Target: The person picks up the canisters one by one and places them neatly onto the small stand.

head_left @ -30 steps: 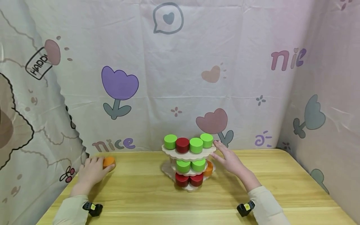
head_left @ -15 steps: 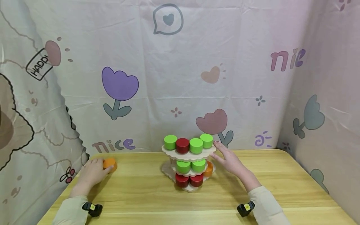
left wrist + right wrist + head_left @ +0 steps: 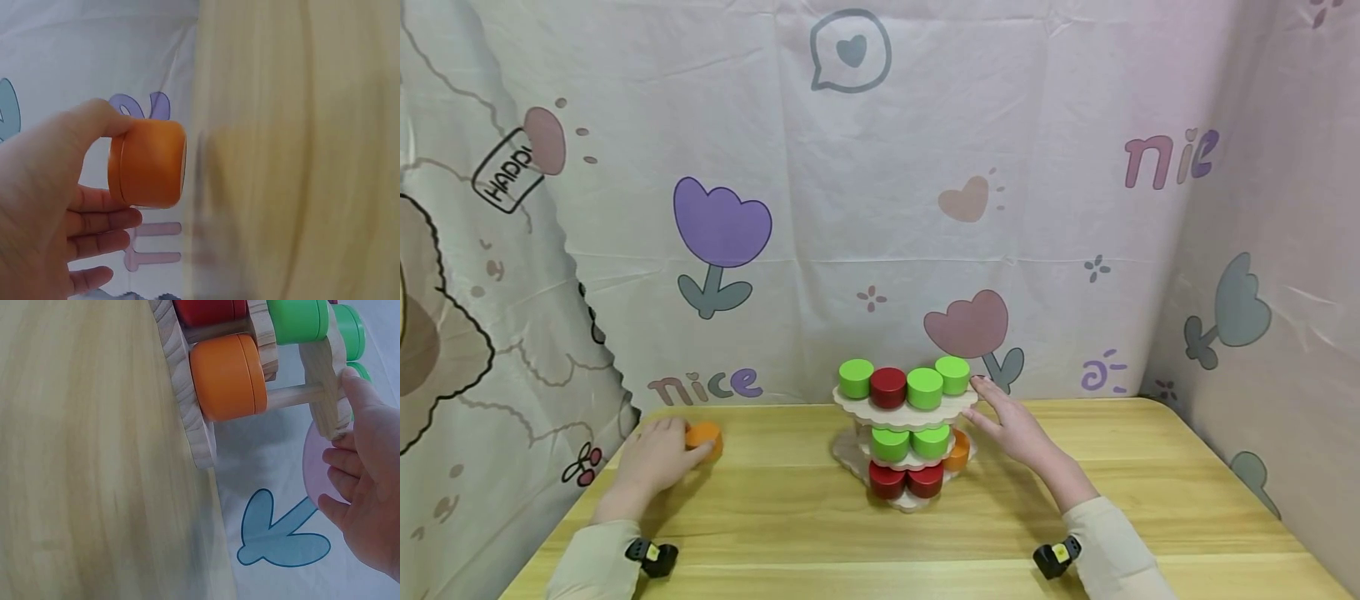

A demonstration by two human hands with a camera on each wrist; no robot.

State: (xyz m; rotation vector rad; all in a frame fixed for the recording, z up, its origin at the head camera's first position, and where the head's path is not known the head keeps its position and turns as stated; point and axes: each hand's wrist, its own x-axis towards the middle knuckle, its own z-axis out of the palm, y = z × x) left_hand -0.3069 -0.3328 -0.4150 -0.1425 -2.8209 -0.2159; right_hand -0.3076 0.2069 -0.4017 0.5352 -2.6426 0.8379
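Note:
My left hand (image 3: 655,458) pinches an orange cylinder (image 3: 711,440) with a seam near one end, at the left of the table. In the left wrist view the thumb lies on one side of this cylinder (image 3: 150,164) and the fingers on the other. Right of the middle stands a tiered wooden stand (image 3: 904,414) with scalloped tiers. My right hand (image 3: 1018,432) holds the right edge of its top tier between thumb and fingers. Green cylinders (image 3: 924,389) and a red cylinder (image 3: 888,388) stand on that tier. Lower tiers carry green, red and orange ones.
The wooden table (image 3: 775,517) runs back to a printed cloth (image 3: 850,208), which also hangs at both sides. In the right wrist view, an orange cylinder (image 3: 228,378) sits on the stand's base beside a wooden post (image 3: 294,395).
My left hand has moved a little to the right with the orange cylinder. The right hand and the stand have stayed in place.

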